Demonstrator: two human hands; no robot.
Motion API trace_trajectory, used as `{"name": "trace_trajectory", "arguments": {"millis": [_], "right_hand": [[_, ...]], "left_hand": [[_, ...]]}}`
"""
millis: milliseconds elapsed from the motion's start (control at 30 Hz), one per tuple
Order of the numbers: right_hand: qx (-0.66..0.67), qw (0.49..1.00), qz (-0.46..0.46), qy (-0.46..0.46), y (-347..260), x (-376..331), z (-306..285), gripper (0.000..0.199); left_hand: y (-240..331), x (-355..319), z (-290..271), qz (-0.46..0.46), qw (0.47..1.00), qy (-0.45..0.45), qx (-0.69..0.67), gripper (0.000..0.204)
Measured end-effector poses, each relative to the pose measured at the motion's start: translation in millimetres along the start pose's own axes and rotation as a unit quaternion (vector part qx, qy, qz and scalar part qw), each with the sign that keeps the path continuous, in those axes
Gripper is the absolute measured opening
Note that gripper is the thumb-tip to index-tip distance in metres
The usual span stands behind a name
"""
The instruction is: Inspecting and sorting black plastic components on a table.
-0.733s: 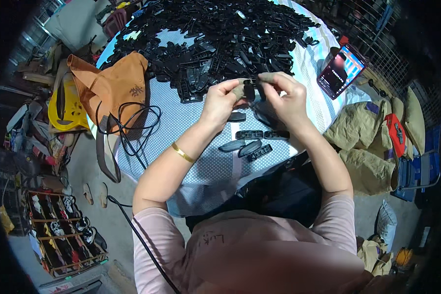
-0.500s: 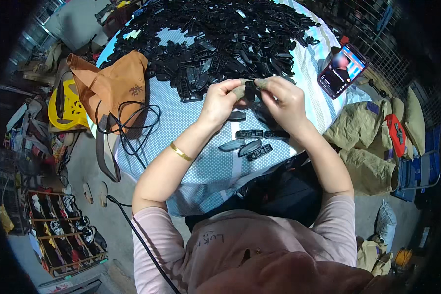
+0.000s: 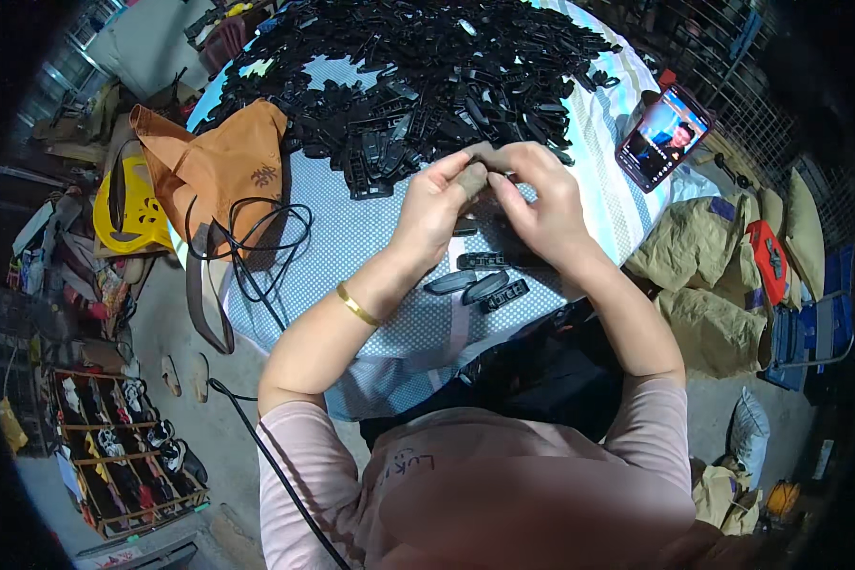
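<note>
My left hand (image 3: 437, 204) and my right hand (image 3: 540, 199) meet fingertip to fingertip over the table (image 3: 389, 256), which is covered with a white dotted cloth. Together they pinch a small black plastic part (image 3: 489, 176), mostly hidden by the fingers. A gold bangle (image 3: 356, 306) circles my left wrist. Just below the hands lie a few finished black pieces (image 3: 484, 280) in a small group. A big heap of black plastic parts (image 3: 418, 76) fills the far half of the table.
An orange cloth bag (image 3: 214, 161) and a looped black cable (image 3: 256, 237) lie at the table's left edge. A phone (image 3: 663, 138) with a lit screen leans at the right. Stuffed sacks (image 3: 712, 275) sit on the floor right; a shoe rack (image 3: 114, 446) stands lower left.
Both hands stayed together at the heap's near edge; the fingers have turned and closed more tightly round the small black part.
</note>
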State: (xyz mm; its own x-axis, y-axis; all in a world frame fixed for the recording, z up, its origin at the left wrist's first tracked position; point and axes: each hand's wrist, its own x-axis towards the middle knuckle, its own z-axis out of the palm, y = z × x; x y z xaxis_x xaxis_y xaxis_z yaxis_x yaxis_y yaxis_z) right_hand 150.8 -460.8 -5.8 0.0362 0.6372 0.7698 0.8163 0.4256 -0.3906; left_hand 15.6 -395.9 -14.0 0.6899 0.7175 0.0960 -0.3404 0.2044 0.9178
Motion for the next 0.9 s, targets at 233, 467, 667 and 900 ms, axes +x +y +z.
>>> {"name": "trace_trajectory", "arguments": {"millis": [233,467,667,900], "right_hand": [[0.208,0.930,0.281,-0.115,8,-2,-8,0.040],[0.238,0.937,0.216,-0.140,9,-12,0,0.028],[0.137,0.965,0.181,-0.128,1,-17,1,0.029],[-0.050,0.960,0.186,-0.201,56,6,-45,0.026]], "left_hand": [[7,4,-14,-0.003,0.999,-0.028,0.026,0.026],[21,0,-9,0.125,0.962,-0.084,0.226,0.023],[21,-3,-11,0.156,0.937,-0.096,0.296,0.024],[32,-5,6,-0.050,0.855,-0.127,0.500,0.033]]}}
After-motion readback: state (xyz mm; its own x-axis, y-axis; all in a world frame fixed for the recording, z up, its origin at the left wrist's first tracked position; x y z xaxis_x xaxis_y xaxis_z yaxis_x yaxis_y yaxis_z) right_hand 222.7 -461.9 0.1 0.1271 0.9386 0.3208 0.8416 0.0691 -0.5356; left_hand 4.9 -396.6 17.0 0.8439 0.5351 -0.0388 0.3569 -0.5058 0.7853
